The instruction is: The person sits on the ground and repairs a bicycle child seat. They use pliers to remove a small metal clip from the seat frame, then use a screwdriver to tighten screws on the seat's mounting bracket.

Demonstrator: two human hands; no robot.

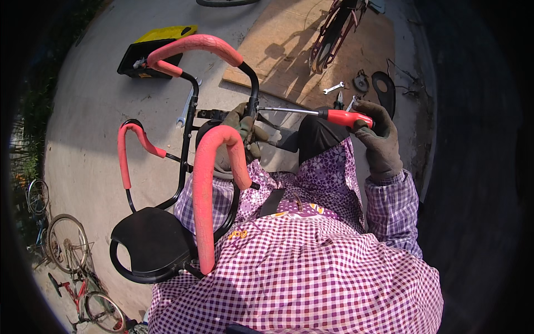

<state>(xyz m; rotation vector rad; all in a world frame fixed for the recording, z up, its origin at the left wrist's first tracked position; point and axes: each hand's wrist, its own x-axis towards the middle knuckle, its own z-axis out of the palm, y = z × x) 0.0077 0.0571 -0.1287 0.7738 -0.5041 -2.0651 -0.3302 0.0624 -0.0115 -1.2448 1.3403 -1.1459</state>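
Observation:
A child's bike seat point(150, 238) with a black frame and cracked pink foam on its bars rests across my lap, toward the left. My left hand point(243, 127), in a dark work glove, is closed around the frame's black tube, partly hidden behind the pink padding. My gloved right hand point(382, 146) grips the end of a screwdriver point(344, 117) with a red and black handle. The screwdriver lies nearly level, its shaft pointing left. Its tip meets the frame tube beside my left hand; whether it sits in a screw is too small to tell.
A wooden board point(278, 55) lies ahead, with a bicycle wheel and rack point(334, 42) over it. A wrench point(334, 88), pliers point(339, 100) and a black chain guard point(384, 92) lie near its right edge. A yellow-lidded black toolbox point(146, 55) stands far left; bicycles point(68, 243) lie lower left.

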